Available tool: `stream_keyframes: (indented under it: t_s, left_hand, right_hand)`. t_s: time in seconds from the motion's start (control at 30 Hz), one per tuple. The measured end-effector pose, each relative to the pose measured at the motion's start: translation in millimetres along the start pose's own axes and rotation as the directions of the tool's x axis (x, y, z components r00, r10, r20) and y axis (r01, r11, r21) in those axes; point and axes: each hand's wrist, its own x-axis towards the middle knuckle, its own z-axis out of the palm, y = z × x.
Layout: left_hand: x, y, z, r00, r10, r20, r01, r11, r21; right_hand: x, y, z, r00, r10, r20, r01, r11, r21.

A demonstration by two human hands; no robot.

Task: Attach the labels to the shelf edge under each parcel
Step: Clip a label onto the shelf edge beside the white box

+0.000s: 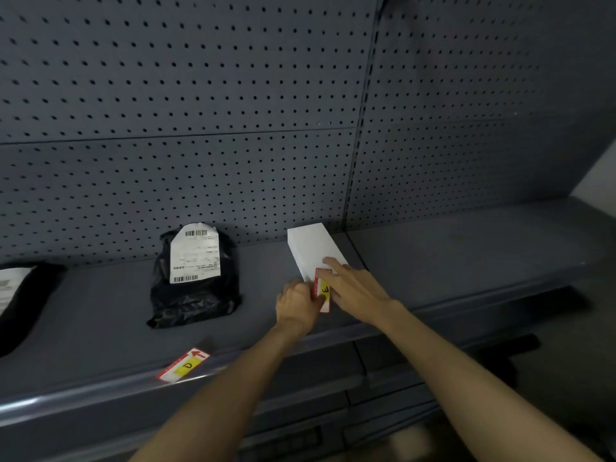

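Label E held at the white box

Hands are seen at centre frame on the grey metal shelf [100, 311]. A red-bordered label with a yellow patch marked E [324, 291] is pinched by the left hand [297, 303] and pressed by the flat, spread fingers of the right hand [355, 290], at the near end of the white rectangular box [311, 250]. A matching label marked D [184, 364] lies at the shelf edge [83, 391], lower left, below the black plastic parcel with a white shipping slip [195, 278].
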Motion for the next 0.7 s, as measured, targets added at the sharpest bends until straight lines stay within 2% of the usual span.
stream_keyframes:
  t_s: [0.1, 0.33, 0.47, 0.6, 0.7]
  left_hand:
    - [-2.3, -0.9, -4.0, 0.999, 0.043, 0.0, -0.043, 0.999, -0.02]
    - [-12.5, -3.6, -25.5, 0.967, 0.253, 0.016, -0.253, 0.956, 0.148]
    - [-26.8, -5.8, -30.7, 0.935, 0.355, -0.002, -0.35, 0.924, 0.152]
    - [-41.6, -5.2, -30.9, 0.917, 0.399, -0.007, -0.395, 0.911, 0.12]
    - [-59.3, -7.9, -25.2, 0.905, 0.422, -0.057, -0.414, 0.904, 0.107]
  right_hand:
    - [-1.2, 1.7, -0.2, 1.0, -0.013, 0.008, 0.013, 1.0, -0.005]
    - [-9.7, -6.1, -9.6, 0.993, -0.044, -0.107, 0.051, 0.997, 0.059]
    - [-22.2, -6.2, -12.2, 0.99, 0.025, -0.14, 0.012, 0.965, 0.264]
    - [-43.6, -6.4, -8.6, 0.984, 0.147, -0.104, -0.068, 0.837, 0.543]
    - [-61.1, -1.9, -3.4, 0.971, 0.231, -0.066, -0.142, 0.773, 0.619]
